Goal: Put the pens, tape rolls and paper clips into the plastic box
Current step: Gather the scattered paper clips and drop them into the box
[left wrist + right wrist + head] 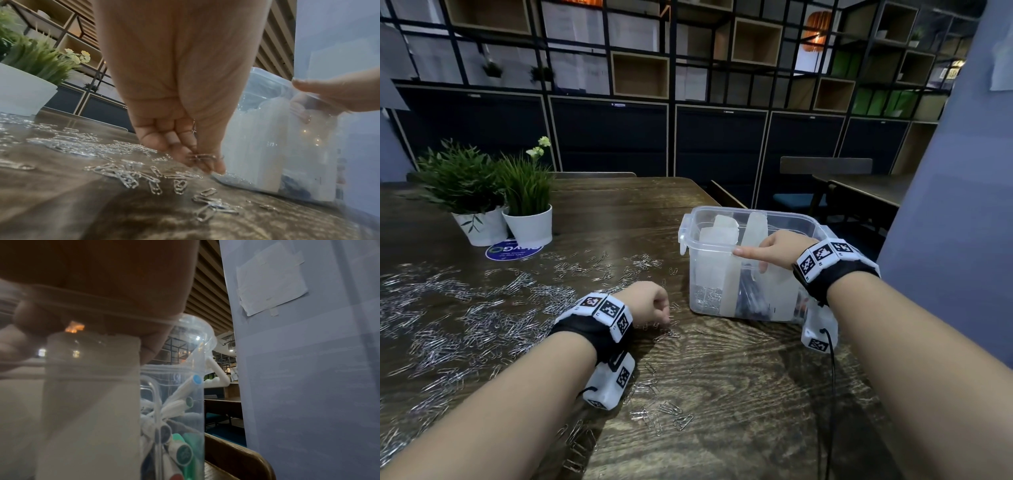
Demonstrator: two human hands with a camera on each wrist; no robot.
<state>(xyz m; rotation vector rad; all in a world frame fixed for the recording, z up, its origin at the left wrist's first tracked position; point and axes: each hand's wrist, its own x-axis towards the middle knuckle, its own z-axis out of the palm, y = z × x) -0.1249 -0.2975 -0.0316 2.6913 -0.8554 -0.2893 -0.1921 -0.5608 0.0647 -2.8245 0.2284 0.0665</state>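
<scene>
A clear plastic box stands on the wooden table, right of centre. Dark pens and a heap of paper clips lie inside it, between pale upright pieces. The right wrist view shows white pens with coloured caps through the box wall. My right hand grips the box's near rim, index finger along the edge. My left hand is down at the table just left of the box. Its fingertips pinch a few paper clips. Loose clips lie under it.
Several paper clips are strewn over the left half of the table. Two potted plants and a blue round sticker sit at the back left. A blue-grey pillar rises close on the right.
</scene>
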